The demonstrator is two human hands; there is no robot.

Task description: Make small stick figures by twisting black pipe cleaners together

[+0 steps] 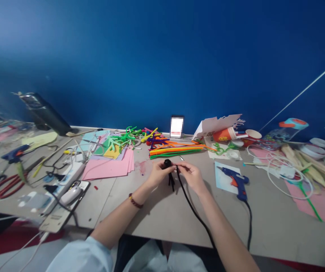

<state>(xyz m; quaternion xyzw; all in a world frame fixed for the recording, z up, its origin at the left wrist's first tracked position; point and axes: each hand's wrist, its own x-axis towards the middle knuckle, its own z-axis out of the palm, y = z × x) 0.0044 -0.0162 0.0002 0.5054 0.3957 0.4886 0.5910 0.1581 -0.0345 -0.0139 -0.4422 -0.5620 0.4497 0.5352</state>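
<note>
My left hand (pixel 160 173) is closed around a small black pipe cleaner figure (pixel 167 163). Its rounded top sticks up above the thumb, and a few short black ends dangle below the fingers. The fingertips of my right hand (pixel 190 174) pinch a long black pipe cleaner (pixel 192 206) right beside the figure. From there the strand curves down past the table's front edge, along my right forearm. Whether it joins the figure is hidden by my fingers. Just beyond my hands lies a bundle of orange, yellow and green pipe cleaners (pixel 176 150).
A blue glue gun (pixel 237 181) lies on light blue paper to the right, its cord running off the front edge. Leftward are pink paper sheets (pixel 108 168), a power strip (pixel 63 185), a phone (pixel 57 217) and red-handled scissors (pixel 6 187). Another phone (pixel 176 126) stands against the blue wall.
</note>
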